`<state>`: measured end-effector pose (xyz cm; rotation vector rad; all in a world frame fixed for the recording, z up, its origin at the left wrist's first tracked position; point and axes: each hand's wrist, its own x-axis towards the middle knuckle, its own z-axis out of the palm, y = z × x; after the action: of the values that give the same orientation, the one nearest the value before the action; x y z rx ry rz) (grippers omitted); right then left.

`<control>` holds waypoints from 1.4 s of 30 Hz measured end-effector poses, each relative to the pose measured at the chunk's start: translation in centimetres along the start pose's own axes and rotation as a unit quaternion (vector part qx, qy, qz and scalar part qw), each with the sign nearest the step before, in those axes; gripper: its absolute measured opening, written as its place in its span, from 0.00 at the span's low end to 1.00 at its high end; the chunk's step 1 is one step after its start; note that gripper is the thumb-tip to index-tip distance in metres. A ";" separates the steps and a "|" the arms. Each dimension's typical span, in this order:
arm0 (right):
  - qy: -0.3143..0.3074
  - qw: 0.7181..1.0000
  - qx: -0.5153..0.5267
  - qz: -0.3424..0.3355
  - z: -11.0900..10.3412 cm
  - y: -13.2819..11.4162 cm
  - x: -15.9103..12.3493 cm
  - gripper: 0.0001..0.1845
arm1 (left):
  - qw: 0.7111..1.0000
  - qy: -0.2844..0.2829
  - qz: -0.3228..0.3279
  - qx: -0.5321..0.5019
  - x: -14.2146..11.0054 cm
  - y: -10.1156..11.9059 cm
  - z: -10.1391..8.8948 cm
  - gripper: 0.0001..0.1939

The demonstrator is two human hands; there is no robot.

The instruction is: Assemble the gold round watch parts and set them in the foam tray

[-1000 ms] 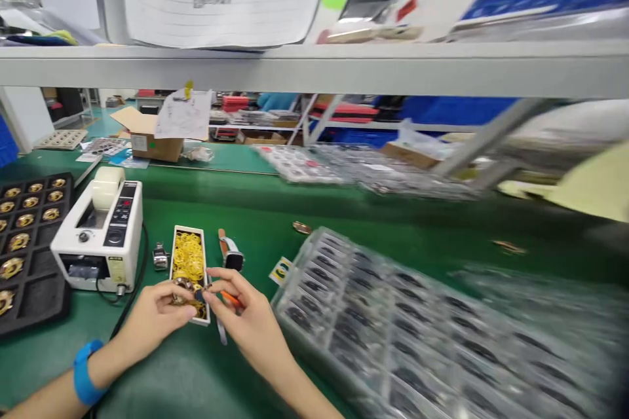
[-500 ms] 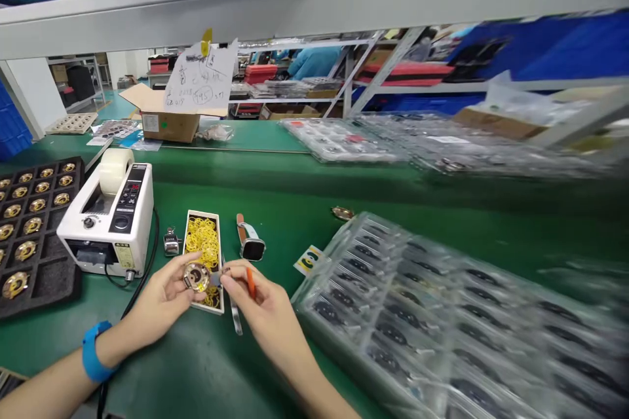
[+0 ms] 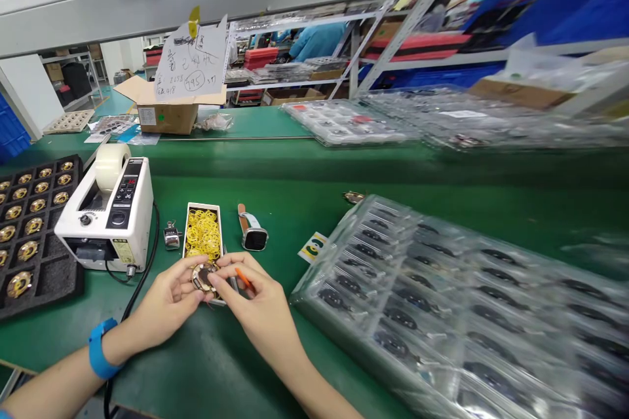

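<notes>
My left hand (image 3: 171,291) is closed around the edge of a round, gold-rimmed watch case (image 3: 202,278) whose inner parts face up. From the other side, my right hand (image 3: 250,288) reaches over with thumb and forefinger at the case. Tucked in the same hand is a slim tool with an orange part (image 3: 244,278); its kind cannot be made out. Any small piece under the right fingertips is hidden. Just behind both hands lies a white box (image 3: 219,226) of yellow rings (image 3: 202,234), partly covered by the case and fingers.
A white tape dispenser (image 3: 111,216) and a black foam tray (image 3: 54,281) of gold-rimmed cases stand left. A tally counter (image 3: 171,237) and a smartwatch (image 3: 255,239) flank the box. Clear plastic trays (image 3: 393,294) of dark parts are stacked right, beside a yellow-white card (image 3: 313,247).
My right hand has moved left, bringing its fingertips from beside the watch case onto it. The case has shifted slightly right and down. The view has tilted a little.
</notes>
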<state>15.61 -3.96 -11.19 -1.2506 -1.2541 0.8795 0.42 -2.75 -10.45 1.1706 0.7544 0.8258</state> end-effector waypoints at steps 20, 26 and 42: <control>0.016 0.996 -0.080 -0.044 0.7 0.5 -0.4 0.10 | 0.997 0.049 0.011 0.060 0.2 0.0 0.5 0.18; 0.040 0.986 -0.129 -0.094 1.1 1.0 -0.7 0.09 | 0.996 0.087 0.023 0.013 0.9 -0.9 0.5 0.22; -0.058 0.991 -0.103 -0.057 0.5 0.4 0.5 0.08 | 0.994 0.104 0.026 0.019 0.6 -0.9 0.8 0.22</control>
<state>15.25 -3.35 -11.51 -1.2890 -1.5265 0.7631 1.55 -2.73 -11.16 1.1540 0.9163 0.9909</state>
